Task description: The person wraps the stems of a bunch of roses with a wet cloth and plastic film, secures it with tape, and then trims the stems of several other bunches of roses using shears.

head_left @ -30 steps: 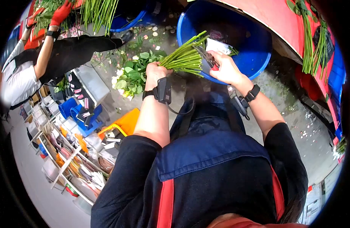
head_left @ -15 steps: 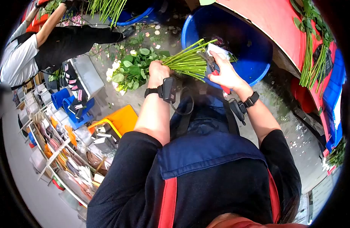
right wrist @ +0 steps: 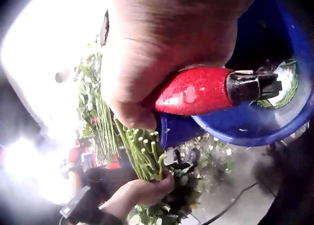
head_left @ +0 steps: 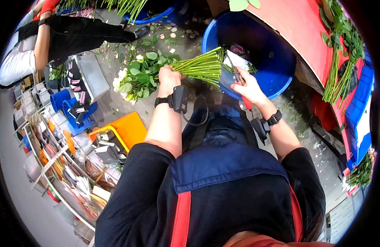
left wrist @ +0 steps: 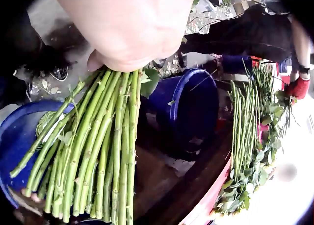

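Note:
My left hand [head_left: 169, 77] grips a bunch of leafy, pale-flowered roses [head_left: 142, 76] around the stems. The bare green stems [left wrist: 93, 151] fan out past the hand, their cut ends over the blue bin's near side in the head view. Just right of those ends, my right hand [head_left: 248, 88] holds pruning shears with red handles [right wrist: 196, 92]. The dark blades point up and away from me, beside the stem tips. In the right wrist view, the left hand [right wrist: 142, 191] and the cut ends show below the shears, while the palm hides part of the handles.
A big blue bin [head_left: 287, 82] holds clippings and a white piece. Right of it, a red-covered table [head_left: 280, 20] bears more leafy stems [head_left: 334, 74]. A person in black trousers [head_left: 83, 35] stands at upper left. An orange crate [head_left: 132, 127] and crowded shelves fill the left; petals litter the floor.
The shears have turned and drawn slightly away from the stem ends. Stems that stuck out at the top of the fan no longer do. The left hand keeps its grip.

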Action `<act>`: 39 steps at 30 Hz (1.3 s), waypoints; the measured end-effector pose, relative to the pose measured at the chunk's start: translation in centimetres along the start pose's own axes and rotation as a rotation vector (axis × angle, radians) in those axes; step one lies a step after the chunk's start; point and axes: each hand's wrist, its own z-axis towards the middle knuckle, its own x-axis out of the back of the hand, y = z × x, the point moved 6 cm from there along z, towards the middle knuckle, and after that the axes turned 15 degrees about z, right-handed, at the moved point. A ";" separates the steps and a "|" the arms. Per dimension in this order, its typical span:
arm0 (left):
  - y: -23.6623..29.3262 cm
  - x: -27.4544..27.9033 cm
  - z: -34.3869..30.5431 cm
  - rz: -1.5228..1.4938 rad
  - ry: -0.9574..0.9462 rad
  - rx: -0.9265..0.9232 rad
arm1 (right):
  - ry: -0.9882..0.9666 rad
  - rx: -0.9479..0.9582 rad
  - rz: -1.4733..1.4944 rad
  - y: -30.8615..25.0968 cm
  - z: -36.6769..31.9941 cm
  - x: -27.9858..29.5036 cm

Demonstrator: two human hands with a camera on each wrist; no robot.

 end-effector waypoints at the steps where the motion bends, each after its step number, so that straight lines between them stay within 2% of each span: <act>1: -0.1 -0.1 0.3 -0.018 -0.033 -0.020 | -0.015 0.045 -0.069 -0.2 0.3 -0.3; 2: -0.2 -0.1 0.6 -0.037 -0.065 -0.041 | -0.032 0.091 -0.139 -0.5 0.7 -0.7; 3: -0.4 0.4 0.4 -0.081 -0.005 -0.019 | -0.069 0.091 -0.121 -0.8 1.2 -1.4; 6: 0.5 0.4 -1.0 -0.119 -0.066 -0.124 | -0.113 -0.088 0.097 -1.2 1.7 -2.3; 7: 1.1 0.4 -2.0 -0.142 -0.050 -0.117 | -0.111 -0.007 0.228 -0.6 1.7 -2.3; 9: 1.3 1.1 -0.4 -0.234 -0.102 -0.183 | -0.053 -0.091 0.248 -0.1 1.0 -1.6; 11: 2.1 1.9 -2.4 -0.278 -0.133 -0.226 | 0.003 -0.140 0.261 -1.6 -0.3 -1.8; 12: 2.7 2.4 -3.5 -0.303 -0.176 -0.258 | 0.079 -0.012 0.175 -2.3 -0.5 -0.9; 13: 3.4 3.1 -4.4 -0.329 -0.218 -0.290 | 0.154 -0.047 -0.123 -3.8 -0.4 0.6; 14: 4.1 3.7 -4.9 -0.354 -0.260 -0.322 | 0.310 0.154 -0.229 -6.0 -0.4 2.2; 16: 5.2 4.5 -6.9 -0.391 -0.336 -0.426 | 0.455 0.099 -0.632 -10.7 0.2 6.6; 17: 5.6 4.7 -8.2 -0.405 -0.438 -0.432 | 0.501 0.294 -0.694 -12.9 0.6 8.6; 18: 5.9 5.0 -9.5 -0.415 -0.536 -0.436 | 0.522 0.124 -0.765 -11.8 2.3 12.8; 19: 6.1 4.7 -11.7 -0.399 -0.527 -0.474 | 0.692 0.211 -1.082 -13.9 2.2 14.5; 20: 6.2 4.5 -12.9 -0.412 -0.629 -0.486 | 0.741 0.225 -1.243 -13.7 3.7 17.6; 21: 6.2 4.4 -13.9 -0.428 -0.733 -0.497 | 0.738 0.326 -1.249 -13.8 4.7 20.0; 22: 5.9 4.2 -14.9 -0.443 -0.836 -0.504 | 0.783 0.371 -1.361 -13.5 5.6 22.1; 24: 5.7 3.5 -16.3 -0.419 -0.992 -0.536 | 0.771 0.415 -1.405 -13.0 7.0 24.4; 26: 5.4 2.4 -18.2 -0.393 -1.134 -0.570 | 0.594 0.449 -1.395 -12.8 7.9 24.6; 27: 5.3 1.9 -18.8 -0.284 -1.173 -0.676 | 0.511 0.465 -1.387 -12.9 7.9 24.4; 28: 5.2 1.4 -19.5 -0.214 -1.175 -0.720 | 0.510 0.537 -1.384 -13.8 7.3 22.5; 30: 4.8 0.3 -21.1 -0.147 -1.232 -0.705 | 0.402 0.328 -0.975 -16.3 4.1 15.8; 32: 4.5 -1.4 -21.7 -0.091 -1.275 -0.694 | 0.019 0.090 -0.208 -16.3 -0.6 8.8; 34: 4.2 -3.3 -22.2 -0.004 -1.287 -0.701 | -0.335 0.178 -0.095 -15.3 -3.2 4.6; 36: 3.5 -5.2 -23.1 0.058 -1.271 -0.683 | -0.407 0.189 -0.169 -14.1 -5.4 2.1; 39: 2.5 -7.6 -23.8 0.118 -1.243 -0.640 | -0.483 -0.028 0.150 -12.9 -7.0 1.6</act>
